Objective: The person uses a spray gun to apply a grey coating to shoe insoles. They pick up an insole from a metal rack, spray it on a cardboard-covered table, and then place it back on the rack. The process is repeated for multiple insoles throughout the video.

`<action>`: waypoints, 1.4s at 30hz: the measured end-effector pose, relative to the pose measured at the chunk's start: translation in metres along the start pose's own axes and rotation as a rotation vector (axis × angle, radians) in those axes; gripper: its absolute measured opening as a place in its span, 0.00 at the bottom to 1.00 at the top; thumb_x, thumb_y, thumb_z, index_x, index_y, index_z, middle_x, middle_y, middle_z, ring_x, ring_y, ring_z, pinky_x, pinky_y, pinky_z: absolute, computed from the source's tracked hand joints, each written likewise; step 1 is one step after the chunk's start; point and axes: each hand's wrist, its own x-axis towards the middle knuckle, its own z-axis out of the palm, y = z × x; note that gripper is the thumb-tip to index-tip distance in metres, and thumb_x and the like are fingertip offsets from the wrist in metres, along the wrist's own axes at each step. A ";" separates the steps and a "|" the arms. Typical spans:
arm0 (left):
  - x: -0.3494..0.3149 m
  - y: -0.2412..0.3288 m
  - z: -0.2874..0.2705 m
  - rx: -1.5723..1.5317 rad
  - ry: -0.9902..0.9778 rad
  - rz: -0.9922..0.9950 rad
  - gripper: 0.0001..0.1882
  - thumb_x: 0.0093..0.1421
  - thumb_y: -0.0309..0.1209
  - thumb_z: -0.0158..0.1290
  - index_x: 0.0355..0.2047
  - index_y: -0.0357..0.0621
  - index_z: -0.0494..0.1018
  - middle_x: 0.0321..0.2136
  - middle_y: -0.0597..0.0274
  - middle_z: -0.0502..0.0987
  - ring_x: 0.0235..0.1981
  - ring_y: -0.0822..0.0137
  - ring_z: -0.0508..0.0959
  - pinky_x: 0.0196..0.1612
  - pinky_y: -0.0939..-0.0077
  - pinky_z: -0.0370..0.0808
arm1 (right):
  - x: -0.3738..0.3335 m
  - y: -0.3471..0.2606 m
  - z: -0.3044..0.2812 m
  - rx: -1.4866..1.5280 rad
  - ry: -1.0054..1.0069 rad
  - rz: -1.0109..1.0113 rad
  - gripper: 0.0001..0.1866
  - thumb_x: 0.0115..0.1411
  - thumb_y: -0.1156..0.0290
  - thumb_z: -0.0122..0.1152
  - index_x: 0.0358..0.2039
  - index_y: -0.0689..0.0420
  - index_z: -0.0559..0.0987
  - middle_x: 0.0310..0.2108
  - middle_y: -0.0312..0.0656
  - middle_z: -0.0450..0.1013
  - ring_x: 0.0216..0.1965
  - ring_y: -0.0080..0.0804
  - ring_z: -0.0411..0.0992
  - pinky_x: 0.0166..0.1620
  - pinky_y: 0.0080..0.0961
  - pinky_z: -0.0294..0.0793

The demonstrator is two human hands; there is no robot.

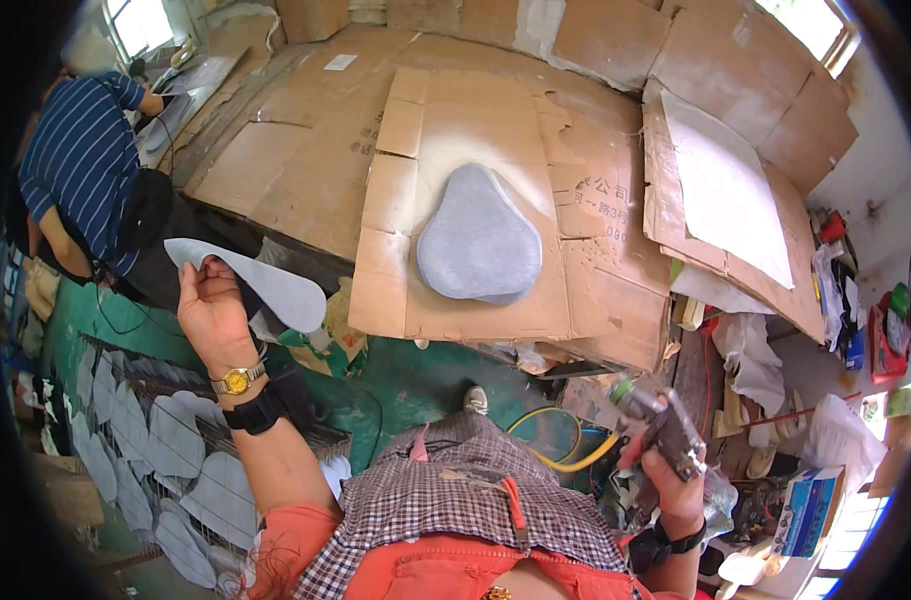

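My left hand (216, 305) pinches a flat grey insole-shaped piece (266, 283) near its wider end, holding it up left of the cardboard-covered table. In my right hand (673, 490) is a metal spray gun (671, 435), gripped low on the right and pointing up and to the left; a yellow hose (581, 461) runs close to it. On a cardboard sheet (384, 290) in front of me lies a stack of grey rounded pieces (479, 240), narrow at the far end and broad at the near end. Pale overspray marks the cardboard around the stack's far end.
Several similar grey pieces (219, 490) lie on a wire rack at the lower left. Someone in a striped shirt (91, 135) sits at the far left. A white sheet on cardboard (721, 185) leans at the right, above cluttered bags and a blue-and-white box (809, 510).
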 end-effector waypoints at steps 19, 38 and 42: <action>-0.025 -0.006 0.006 0.054 0.041 -0.032 0.06 0.64 0.28 0.46 0.35 0.38 0.69 0.29 0.57 0.75 0.31 0.66 0.74 0.41 0.72 0.73 | -0.012 0.002 -0.027 -0.005 -0.053 -0.016 0.37 0.50 0.66 0.67 0.58 0.63 0.62 0.27 0.43 0.72 0.29 0.28 0.71 0.35 0.23 0.71; -0.022 0.016 -0.010 0.113 0.094 0.040 0.05 0.63 0.28 0.46 0.37 0.40 0.69 0.29 0.59 0.75 0.31 0.67 0.73 0.41 0.73 0.73 | -0.022 0.013 -0.048 -0.044 0.021 -0.013 0.34 0.52 0.65 0.63 0.57 0.64 0.63 0.28 0.42 0.72 0.28 0.27 0.71 0.34 0.22 0.71; -0.040 0.046 -0.024 0.118 0.157 0.111 0.05 0.63 0.28 0.47 0.36 0.39 0.70 0.28 0.59 0.75 0.31 0.67 0.74 0.41 0.71 0.73 | 0.006 0.020 -0.029 -0.044 -0.022 -0.040 0.28 0.53 0.66 0.62 0.52 0.65 0.67 0.28 0.42 0.72 0.28 0.28 0.72 0.35 0.22 0.71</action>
